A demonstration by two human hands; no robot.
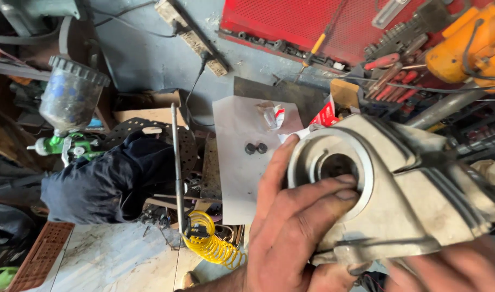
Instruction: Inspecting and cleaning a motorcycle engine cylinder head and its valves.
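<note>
Left hand (290, 227) grips the grey cast-metal housing (399, 194), fingers clamped across its empty round bore; right hand (447, 270) blurred beneath, grip unclear.

The right hand (447, 270) is blurred and cut off by the bottom edge, so its grip cannot be told. The left hand (290, 232) hides the near side of the grey metal casting (404, 189), whose right end blurs away.

Casting (399, 189) under my left hand (296, 227): dull grey cast metal, matt, gritty. White sheet (236, 162) looks like paper, smudged. Yellow coiled hose (212, 243): glossy plastic, probably. Dark cloth (112, 178), soft, matt.
</note>
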